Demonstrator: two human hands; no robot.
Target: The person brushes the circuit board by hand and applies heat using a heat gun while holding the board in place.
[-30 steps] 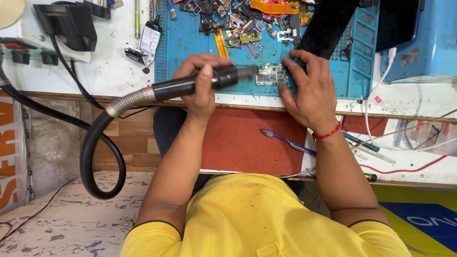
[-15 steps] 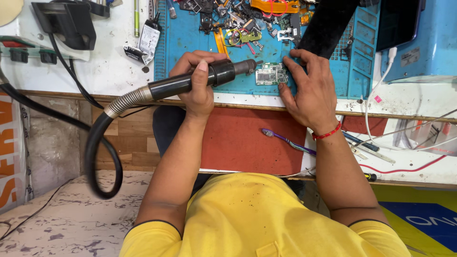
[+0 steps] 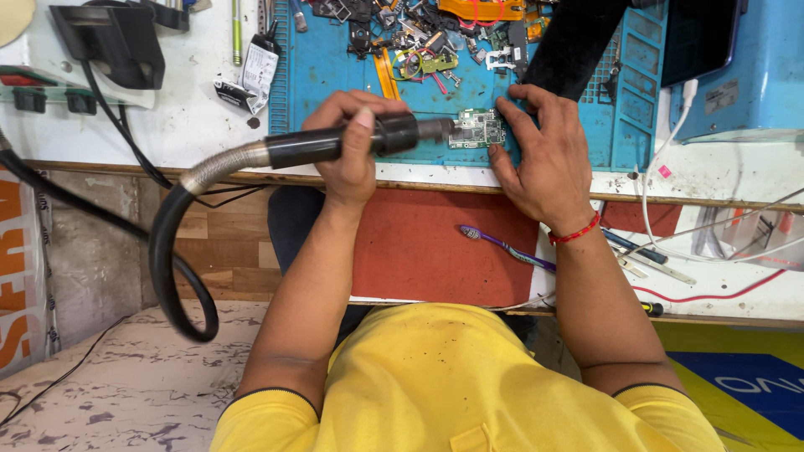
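Note:
My left hand grips the black handle of a hot-air wand with a metal nozzle and a ribbed hose looping down to the left. The nozzle tip points at a small green circuit board lying on the blue work mat. My right hand rests flat on the mat, its fingertips pressing the board's right edge. A red thread band circles that wrist.
Loose phone parts, flex cables and screws litter the back of the mat. A black station sits at far left. A purple toothbrush lies on the red pull-out shelf. Tweezers, cables and a blue box are at right.
The wand has tilted flatter and its nozzle has come right up to the board. The hose loop has swung a little. My right hand stays on the board.

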